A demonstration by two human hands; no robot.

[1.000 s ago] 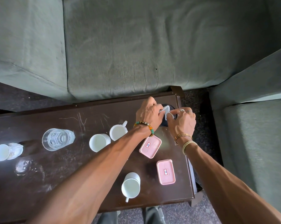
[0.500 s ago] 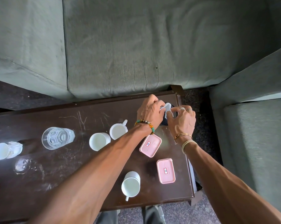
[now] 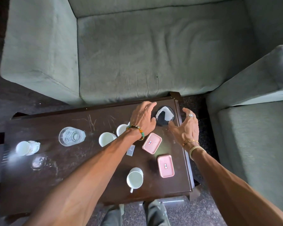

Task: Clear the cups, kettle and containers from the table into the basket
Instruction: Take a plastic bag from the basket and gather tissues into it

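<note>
Cup (image 3: 121, 129) partly behind left wrist (image 3: 135, 132)

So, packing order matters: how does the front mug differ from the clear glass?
The front mug is white and opaque with a handle; the clear glass is see-through with none. The mug stands by the near edge, the glass further left. Both stand upright, untouched.

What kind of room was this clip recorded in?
Probably a living room: a grey-green sofa and a matching seat stand round a low dark wooden table holding white cups.
</note>
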